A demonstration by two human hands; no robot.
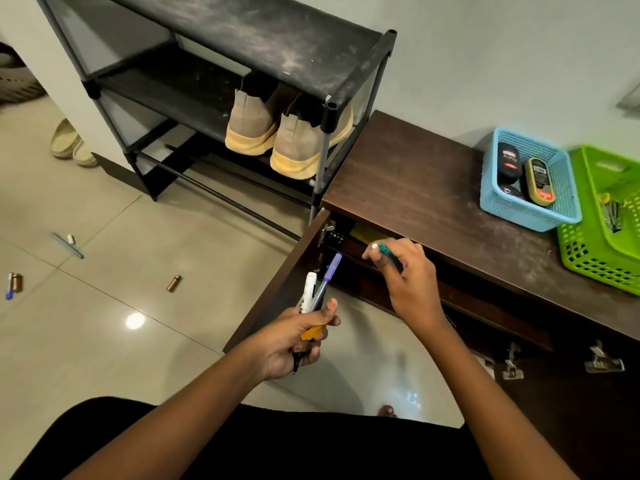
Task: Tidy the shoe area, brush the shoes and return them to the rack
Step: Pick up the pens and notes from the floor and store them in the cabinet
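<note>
A pair of beige knit sneakers (298, 147) with pale yellow soles stands heels-outward, side by side, on the dusty black shoe rack's (277, 39) middle shelf.

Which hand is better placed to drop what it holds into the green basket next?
Likely the right hand: it pinches one teal pen by the cabinet top, on the side of the green basket. The left hand grips several pens lower, over the floor.

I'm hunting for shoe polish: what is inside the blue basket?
In the blue basket lie a black bottle, a tan-edged oblong item and a dark round tin. Its wall hides the bottom; labels are too small to read.
</note>
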